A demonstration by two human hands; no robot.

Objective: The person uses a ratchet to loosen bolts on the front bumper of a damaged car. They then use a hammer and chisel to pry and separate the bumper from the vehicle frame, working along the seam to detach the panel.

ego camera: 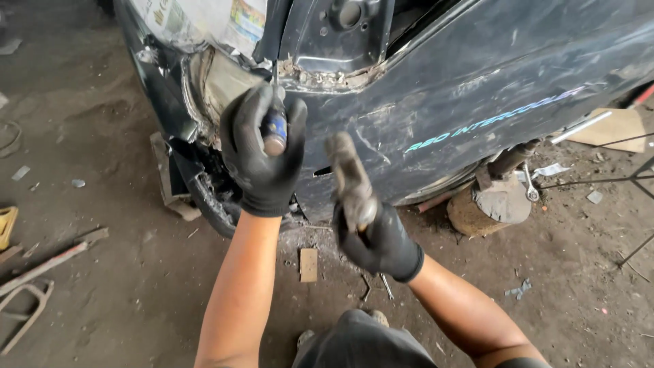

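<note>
My left hand [262, 153], in a black glove, is closed around a screwdriver-like chisel with a blue handle [274, 129]; its thin shaft points up at the torn, rusty seam [320, 76] of a dark blue car body panel [477, 88]. My right hand [378, 238], also black-gloved, grips a hammer [349, 174] by its handle. The worn head is raised just right of the chisel's butt and does not touch it.
A wheel hub rests on a round stand [492, 201] at the right, with a wrench [530, 187] beside it. Metal bars [48, 262] lie on the dirt floor at the left. A small flat block [308, 264] and loose bits lie below the panel.
</note>
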